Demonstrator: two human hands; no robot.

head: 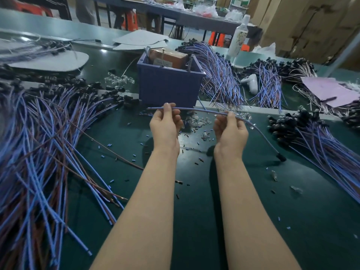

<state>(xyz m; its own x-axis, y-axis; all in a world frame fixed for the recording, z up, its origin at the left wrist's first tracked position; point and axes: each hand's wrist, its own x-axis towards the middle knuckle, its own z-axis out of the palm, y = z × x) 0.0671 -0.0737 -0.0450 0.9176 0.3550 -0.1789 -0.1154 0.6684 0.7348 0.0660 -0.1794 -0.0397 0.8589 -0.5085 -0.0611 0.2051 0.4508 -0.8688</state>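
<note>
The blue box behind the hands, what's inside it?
Inside the blue box sits a brown carton with a label, and thin metal rods poke up. The box's walls hide everything lower down.

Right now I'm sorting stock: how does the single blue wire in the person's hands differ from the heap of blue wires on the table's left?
The single thin blue wire is held above the dark green table, pinched by the left hand and right hand; the heap of blue wires lies on it. The held wire arcs alone; the heap is tangled, mixed with brown wires. Both are blue with black end pieces.
</note>
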